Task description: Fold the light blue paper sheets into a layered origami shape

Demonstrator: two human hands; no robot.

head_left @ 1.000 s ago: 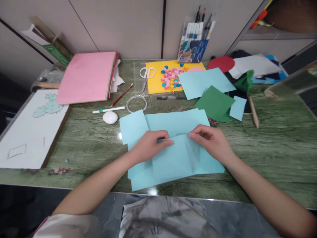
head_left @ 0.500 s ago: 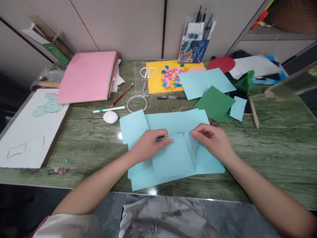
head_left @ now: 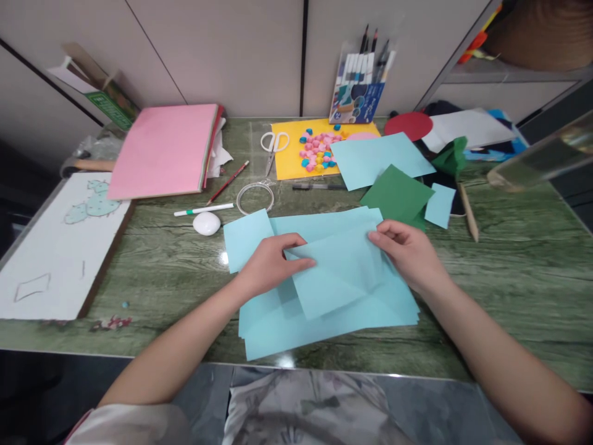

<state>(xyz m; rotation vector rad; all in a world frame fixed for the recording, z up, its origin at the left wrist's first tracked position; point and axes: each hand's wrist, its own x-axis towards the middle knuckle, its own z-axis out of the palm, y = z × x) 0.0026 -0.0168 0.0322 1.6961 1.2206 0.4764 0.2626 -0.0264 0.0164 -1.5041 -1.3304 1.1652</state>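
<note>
Pale blue paper sheet (head_left: 333,266): tilted between both hands, over a larger stack of pale blue paper (head_left: 398,309) that lies along the front edge of the green wood-grain worktop (head_left: 504,290).
Left hand (head_left: 275,262): fingers narrow, gripping the sheet's left end, thumb on top.
Right hand (head_left: 403,250): fingers pinching the sheet's back right corner.
Front edge: just beside the stack's front left corner; left forearm (head_left: 183,343) and right forearm (head_left: 486,334) both cross it.
Right edge: the most room for moving lies between it and the right forearm.
Left of the stack: small pale blue paper piece (head_left: 245,238) overlapping its back left corner; glossy white egg-shaped object (head_left: 206,224) near that.
Left edge: white board with a cactus drawing (head_left: 55,253).
Beyond the right hand: dark green paper squares (head_left: 396,194), close in the way; pointed wooden stick (head_left: 469,213) farther right.
Toward the back edge: white-handled scissors (head_left: 271,153), yellow sheet (head_left: 285,167).
</note>
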